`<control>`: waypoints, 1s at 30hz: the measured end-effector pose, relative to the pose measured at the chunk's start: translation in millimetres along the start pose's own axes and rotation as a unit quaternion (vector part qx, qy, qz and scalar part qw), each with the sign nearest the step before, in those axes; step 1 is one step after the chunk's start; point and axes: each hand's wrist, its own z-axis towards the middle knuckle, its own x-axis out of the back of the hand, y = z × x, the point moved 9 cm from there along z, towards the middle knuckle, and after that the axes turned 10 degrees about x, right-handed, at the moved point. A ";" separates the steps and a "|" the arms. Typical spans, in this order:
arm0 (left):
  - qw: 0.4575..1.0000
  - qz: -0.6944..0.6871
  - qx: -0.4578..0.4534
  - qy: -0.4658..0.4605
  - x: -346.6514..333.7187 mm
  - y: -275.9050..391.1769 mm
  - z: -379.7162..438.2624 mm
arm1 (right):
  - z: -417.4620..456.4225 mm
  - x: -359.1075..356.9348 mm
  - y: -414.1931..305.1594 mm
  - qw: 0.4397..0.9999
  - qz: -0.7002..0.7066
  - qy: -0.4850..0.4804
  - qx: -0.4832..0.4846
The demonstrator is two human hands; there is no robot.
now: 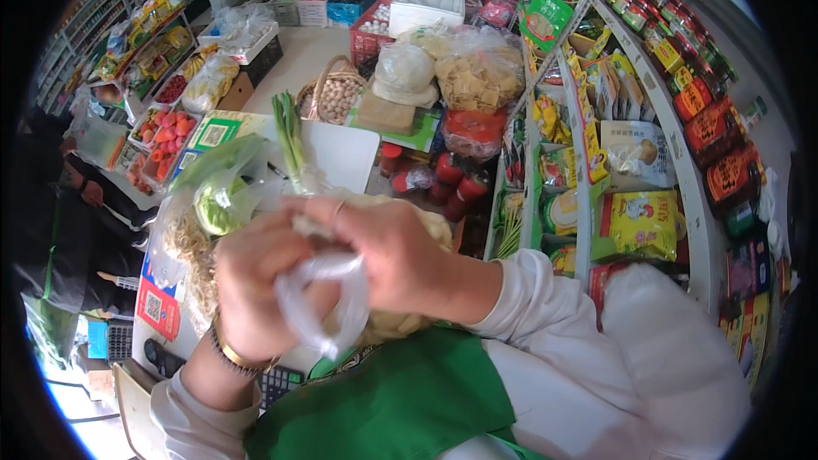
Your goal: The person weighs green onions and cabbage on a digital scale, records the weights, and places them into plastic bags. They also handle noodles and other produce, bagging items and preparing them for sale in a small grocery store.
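Observation:
My left hand (259,284), with a gold-coloured bracelet at the wrist, grips the gathered top of a thin translucent plastic bag (359,303). My right hand (399,252) is closed on the same bag from the other side. A loop of the plastic hangs toward me between the hands. Beneath them the bag's body bulges with pale yellow pieces (441,225), too covered to identify. Beside my left hand, a clear bag holds a green leafy vegetable (220,204). Stringy pale roots (192,243) lie by it. Scallions (291,134) extend beyond my hands across the white counter (345,147).
A calculator (281,383) and a dark device (163,358) sit near me on the counter. Behind it stands a wicker basket of eggs (342,99). Shelves of packaged goods (639,217) rise on the right. Another person in dark clothes (70,230) stands at the left.

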 end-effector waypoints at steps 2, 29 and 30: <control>0.998 -0.043 -0.016 0.041 -17.5 -7.3 31.9 | 2.2 19.8 37.1 0.997 -0.050 -0.004 -0.051; 0.834 0.071 0.497 -0.229 -205.5 -347.3 66.6 | -329.9 224.3 708.0 0.735 -0.299 0.059 -0.605; 0.819 0.074 0.523 -0.222 -201.9 -349.7 54.5 | -365.1 225.4 718.3 0.665 -0.311 0.088 -0.673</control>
